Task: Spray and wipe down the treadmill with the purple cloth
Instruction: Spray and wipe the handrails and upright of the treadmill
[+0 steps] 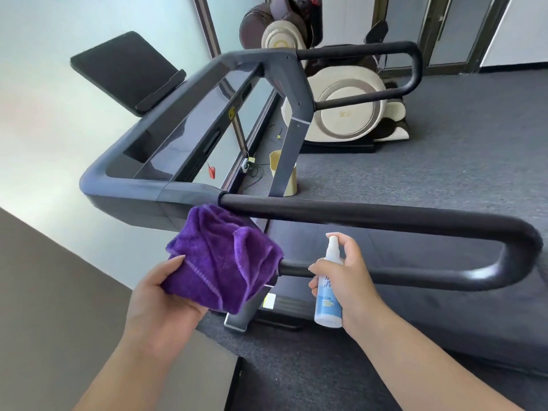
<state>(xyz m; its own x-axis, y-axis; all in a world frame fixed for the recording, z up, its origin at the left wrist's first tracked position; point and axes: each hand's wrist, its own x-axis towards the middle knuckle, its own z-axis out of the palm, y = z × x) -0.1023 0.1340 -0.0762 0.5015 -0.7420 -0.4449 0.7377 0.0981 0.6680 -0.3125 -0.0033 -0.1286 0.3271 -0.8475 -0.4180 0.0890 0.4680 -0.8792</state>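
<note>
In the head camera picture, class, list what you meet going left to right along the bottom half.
left hand → purple cloth → spray bottle → right hand → bend of the handrail

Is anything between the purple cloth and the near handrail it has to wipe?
Nothing visible. The left hand holds the purple cloth right at the near handrail, overlapping its lower bar. The right hand holds the spray bottle alongside, not between them.
</note>
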